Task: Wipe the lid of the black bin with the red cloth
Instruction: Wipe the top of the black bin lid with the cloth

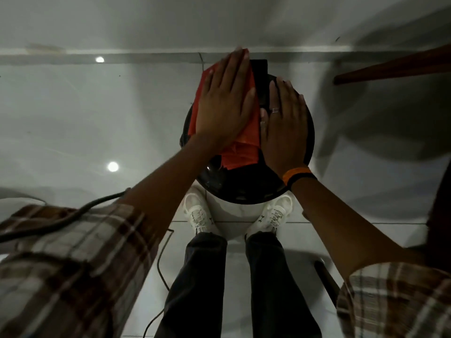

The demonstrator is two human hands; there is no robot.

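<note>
A round black bin stands on the floor between my feet, its glossy lid point(246, 184) facing up. The red cloth point(240, 152) is spread over the lid's left half. My left hand point(224, 101) lies flat on the cloth, fingers stretched toward the wall. My right hand point(284, 128) rests flat on the bare right half of the lid, fingers apart, a ring on one finger and an orange and black band at the wrist. The cloth's middle is hidden under my left palm.
A white wall and skirting point(146, 53) run just beyond the bin. A brown wooden bar point(390, 68) juts in at upper right. A black cable point(161, 262) trails on the tiled floor at left. A dark furniture leg point(327, 276) stands lower right.
</note>
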